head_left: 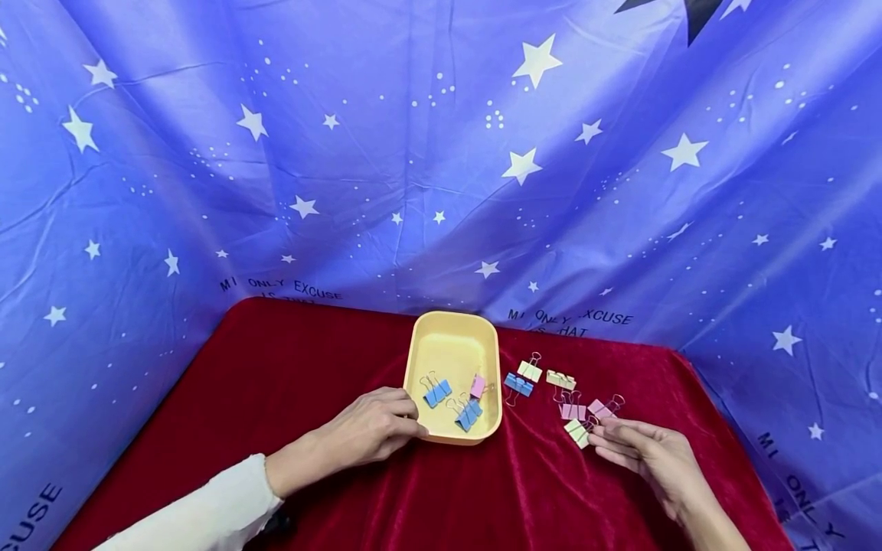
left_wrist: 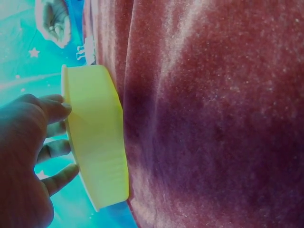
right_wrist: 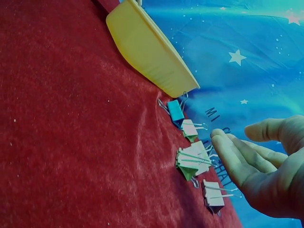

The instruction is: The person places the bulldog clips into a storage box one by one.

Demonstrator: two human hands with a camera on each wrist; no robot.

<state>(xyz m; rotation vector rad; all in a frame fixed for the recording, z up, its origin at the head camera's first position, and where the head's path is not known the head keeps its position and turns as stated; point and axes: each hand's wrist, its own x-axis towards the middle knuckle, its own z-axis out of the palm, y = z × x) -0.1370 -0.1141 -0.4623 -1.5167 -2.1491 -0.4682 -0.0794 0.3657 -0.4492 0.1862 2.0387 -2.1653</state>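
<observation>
My left hand (head_left: 375, 423) grips the near left corner of a yellow plastic tray (head_left: 453, 439), fingers at its rim. In the left wrist view, fingertips meet the rim on both sides. Two blue binder clips (head_left: 436, 392) and a pink binder clip (head_left: 478, 386) lie inside the tray. My right hand (head_left: 648, 451) is beside a yellow binder clip (head_left: 576, 435) and a pink binder clip (head_left: 602, 409). In the right wrist view its thumb stands apart from extended fingers, with nothing between them. Close by lies another pink binder clip (head_left: 573, 411).
Right of the tray lie a blue binder clip (head_left: 518, 384) and two more yellow binder clips (head_left: 529, 372). A red velvet cloth (head_left: 310, 360) covers the table. Behind and at both sides hangs a blue star-printed curtain (head_left: 386, 138).
</observation>
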